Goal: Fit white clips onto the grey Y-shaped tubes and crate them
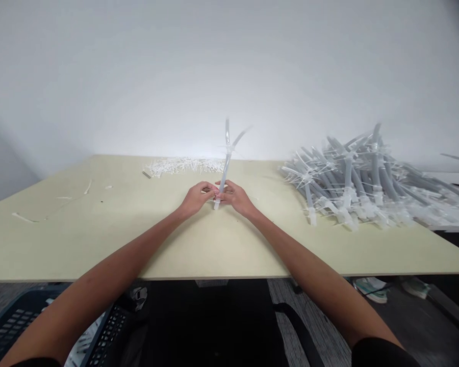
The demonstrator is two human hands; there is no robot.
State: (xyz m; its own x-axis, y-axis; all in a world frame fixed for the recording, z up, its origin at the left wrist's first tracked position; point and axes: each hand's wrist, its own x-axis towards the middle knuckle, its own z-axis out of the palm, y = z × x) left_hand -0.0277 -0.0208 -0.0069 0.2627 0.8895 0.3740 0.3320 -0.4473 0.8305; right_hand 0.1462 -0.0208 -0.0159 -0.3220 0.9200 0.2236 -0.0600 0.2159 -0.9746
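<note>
My left hand (197, 199) and my right hand (235, 198) meet at the middle of the table, with their fingers pinched around a clear forked plastic tube (225, 173). The tube stands nearly upright, and its lower end pokes out below my fingers. Its two branches split near the top and look blurred. A white cable tie seems to sit where my fingers grip, though they partly hide it.
A large heap of grey tubes bound with cable ties (359, 183) covers the right of the pale green table (245, 244). Loose white cable ties (183, 164) lie at the back, with white scraps (23, 217) at the left. A black crate (15, 321) sits below the front edge.
</note>
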